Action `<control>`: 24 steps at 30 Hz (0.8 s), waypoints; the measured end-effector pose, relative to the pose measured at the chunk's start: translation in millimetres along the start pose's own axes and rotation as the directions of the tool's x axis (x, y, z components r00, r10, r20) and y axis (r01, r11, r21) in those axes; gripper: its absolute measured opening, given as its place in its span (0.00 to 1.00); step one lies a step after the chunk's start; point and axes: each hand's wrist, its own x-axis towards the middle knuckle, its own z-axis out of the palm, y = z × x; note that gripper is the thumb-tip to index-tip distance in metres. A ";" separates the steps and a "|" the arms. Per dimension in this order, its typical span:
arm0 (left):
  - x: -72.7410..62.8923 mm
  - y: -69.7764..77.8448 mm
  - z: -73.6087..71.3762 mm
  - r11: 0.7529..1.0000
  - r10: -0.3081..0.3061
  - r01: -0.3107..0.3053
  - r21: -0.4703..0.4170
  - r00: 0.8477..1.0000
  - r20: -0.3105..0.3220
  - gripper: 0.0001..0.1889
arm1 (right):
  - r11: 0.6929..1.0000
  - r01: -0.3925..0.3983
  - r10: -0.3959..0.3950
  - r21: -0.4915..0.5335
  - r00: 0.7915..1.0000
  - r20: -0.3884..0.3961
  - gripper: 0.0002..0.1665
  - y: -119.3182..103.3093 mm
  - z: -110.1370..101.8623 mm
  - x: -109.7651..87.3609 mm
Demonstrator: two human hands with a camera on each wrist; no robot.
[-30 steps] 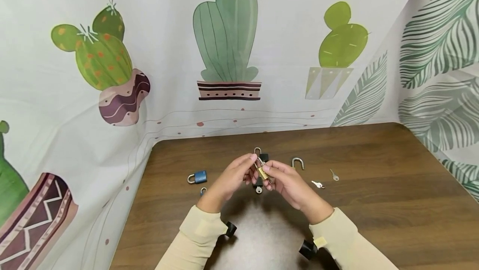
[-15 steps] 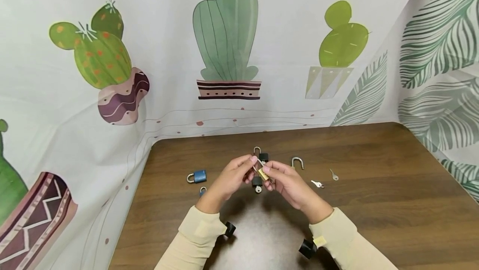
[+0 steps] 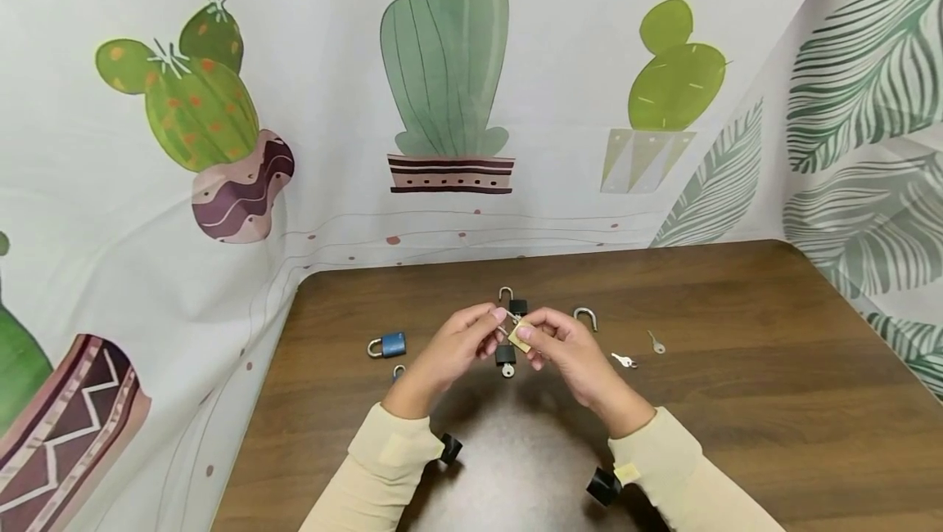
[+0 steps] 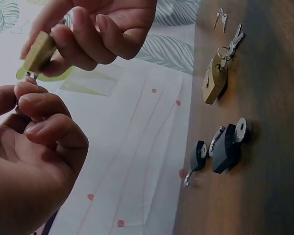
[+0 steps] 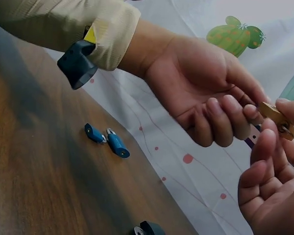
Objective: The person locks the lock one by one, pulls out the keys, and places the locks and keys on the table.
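Note:
Both hands hold a small brass padlock (image 3: 520,336) above the middle of the table. My left hand (image 3: 455,356) pinches its thin silver shackle between thumb and fingertips. With thumb and fingers my right hand (image 3: 573,356) grips the brass body. Up close in the left wrist view, the padlock body (image 4: 39,51) shows between the right fingers, with the left fingertips just below it at the shackle. In the right wrist view the body (image 5: 277,117) shows a keyhole end, and the fingers cover much of the rest.
Two black padlocks (image 3: 505,354) with keys lie beyond and below the hands. Two blue padlocks (image 3: 394,344) are at the left. Another brass padlock (image 4: 215,81) with keys sits partly behind the right hand; a loose key (image 3: 656,343) lies farther right. A cactus-print cloth (image 3: 560,213) hangs behind.
The brass padlock body has turned and risen slightly in my right hand, whose fingers have bent and shifted on it. My left hand keeps its pinch on the shackle.

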 end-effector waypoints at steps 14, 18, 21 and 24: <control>-4.5 9.3 12.0 0.977 0.113 -0.092 0.194 0.989 -0.099 0.18 | 0.998 0.058 -0.058 0.015 0.998 -0.027 0.05 -5.8 1.6 -2.9; -6.5 10.6 14.4 0.955 0.144 -0.108 0.275 0.983 -0.112 0.19 | 0.997 0.072 -0.072 0.006 0.997 -0.033 0.04 -9.4 3.5 -4.8; -6.8 10.3 16.9 0.944 0.162 -0.123 0.307 0.981 -0.107 0.19 | 0.997 0.075 -0.076 -0.014 0.996 -0.037 0.06 -10.7 3.9 -6.0; -6.3 9.0 19.5 0.941 0.171 -0.131 0.311 0.979 -0.106 0.20 | 0.996 0.077 -0.079 -0.038 0.996 -0.045 0.11 -10.8 3.8 -6.7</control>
